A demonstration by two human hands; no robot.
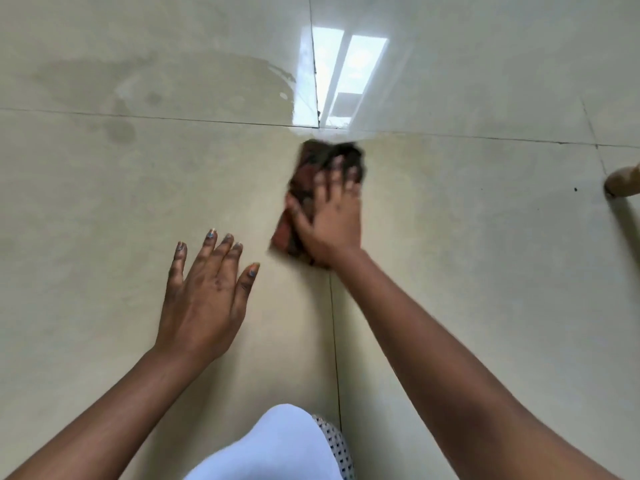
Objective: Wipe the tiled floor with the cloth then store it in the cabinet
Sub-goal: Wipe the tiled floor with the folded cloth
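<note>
We see the tiled floor (485, 271) filling the view, glossy, w/ a damp patch (156, 84) far left. Left hand (204, 299) near-centre, fingers (211, 244) straight and spread, holding nothing; can't tell if it touches the tile. Right hand (332, 216) lies flat on the cloth (304, 174), fingers spread, pressing it down by the tile joint, centre. We judge the cloth soft, light, prob. damp, bunches easily: flat palm for wiping, then scrunch it or pinch a folded edge to lift. Cabinet not in view.

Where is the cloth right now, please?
In the head view, the cloth lies on the tiled floor just right of centre, pressed under the right hand, near the bright window reflection.
</note>
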